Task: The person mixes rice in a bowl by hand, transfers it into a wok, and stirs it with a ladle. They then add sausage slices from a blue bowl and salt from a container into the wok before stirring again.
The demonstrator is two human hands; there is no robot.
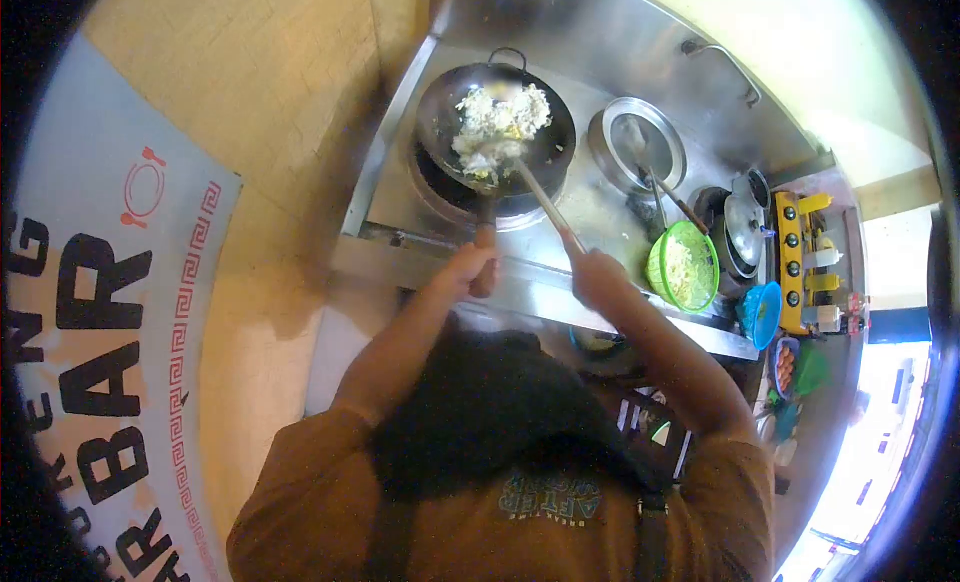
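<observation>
My left hand (472, 270) is wrapped around the wooden handle of a dark wok (432, 117). The wok is tilted over the burner, with its small loop handle on the far rim. My right hand (600, 280) grips the wooden end of a long-handled cooking utensil (540, 194). The utensil's metal shaft reaches into the wok, and food hides its head. White, rice-like food (505, 112) with yellowish bits lies in the wok, blurred near the utensil.
Right of the wok stands a round metal pan (603, 147) with utensils across it. Farther right are a green basket (655, 272) of pale shredded food, a blue bowl (765, 317), a lidded pot (742, 227) and a yellow rack (790, 247) beside bottles. A lettered banner (110, 312) hangs left.
</observation>
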